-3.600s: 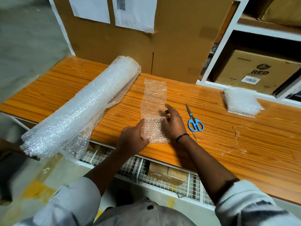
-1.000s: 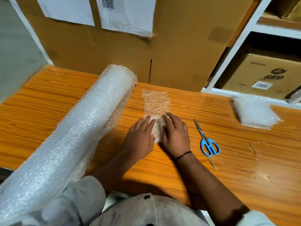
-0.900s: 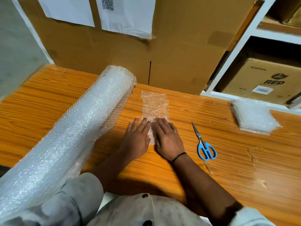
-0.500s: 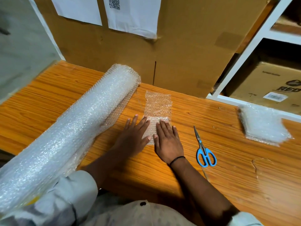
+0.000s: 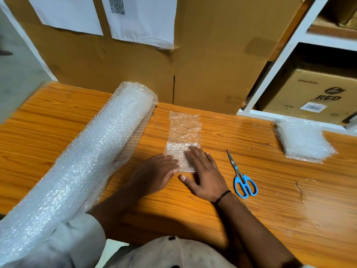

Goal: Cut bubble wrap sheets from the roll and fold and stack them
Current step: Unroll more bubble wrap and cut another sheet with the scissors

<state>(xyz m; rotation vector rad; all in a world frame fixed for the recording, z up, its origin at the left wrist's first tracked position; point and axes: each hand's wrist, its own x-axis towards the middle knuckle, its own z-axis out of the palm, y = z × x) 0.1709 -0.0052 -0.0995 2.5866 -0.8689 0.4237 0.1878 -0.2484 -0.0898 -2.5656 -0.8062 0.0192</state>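
Observation:
A narrow strip of bubble wrap (image 5: 184,130) lies on the wooden table (image 5: 270,209), its near end folded over into a thicker, whiter part. My left hand (image 5: 154,174) and my right hand (image 5: 202,174) lie flat side by side on that folded end, pressing it down. The big bubble wrap roll (image 5: 87,161) lies diagonally at the left, just left of the strip. Blue-handled scissors (image 5: 240,176) lie shut on the table right of my right hand. A stack of folded bubble wrap sheets (image 5: 303,140) sits at the far right.
Large cardboard sheets (image 5: 202,64) with white papers taped on stand along the table's back edge. A white shelf (image 5: 280,60) at the right holds a brown carton (image 5: 313,95). The table surface has a peeled patch (image 5: 303,188) at the right.
The near end of the strip was folded over and my hands went from gripping it to lying flat on the fold; they have since slid slightly toward me. The camera shifted.

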